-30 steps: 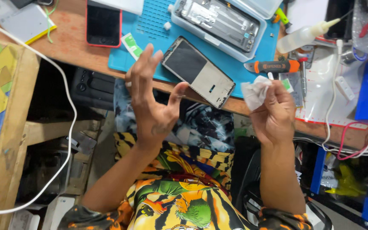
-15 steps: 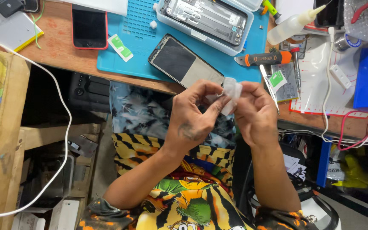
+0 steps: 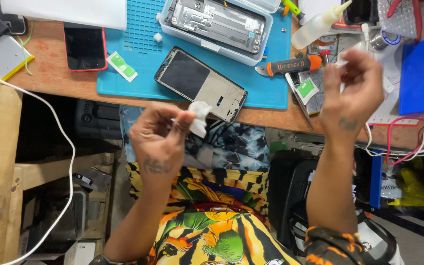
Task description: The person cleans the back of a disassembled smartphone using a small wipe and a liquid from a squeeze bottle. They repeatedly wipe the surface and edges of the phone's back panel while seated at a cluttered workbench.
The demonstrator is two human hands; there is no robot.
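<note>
we note a wooden surface (image 3: 50, 73) carrying a blue work mat (image 3: 143, 64). on the mat stands a clear tray (image 3: 222, 27) holding an opened phone body, and in front of it lies a phone frame (image 3: 199, 83), long axis running from upper left to lower right, its lower corner just over the near edge of the surface. a red-edged phone (image 3: 84, 46) lies to the left of the mat, an orange-handled opener tool (image 3: 290, 64) at the mat's right end, and a squeeze bottle (image 3: 320, 22) beyond it.

the left hand (image 3: 160, 140) is held below the surface edge, over the lap. its grip is closed: thumb and fingertips pinch a small crumpled white wipe (image 3: 199, 118). the wipe sits just beneath the lower right corner of the phone frame, near it, and we cannot tell that they touch. the frame lies up and slightly right of this grip, and the left hand is clearly the nearer of the two.

the right hand (image 3: 354, 88) is raised over the right end of the surface, well apart from the frame. its fingers are loosely curled and blurred; a small pale scrap seems to be at the fingertips, but we cannot tell whether it is held.
</note>
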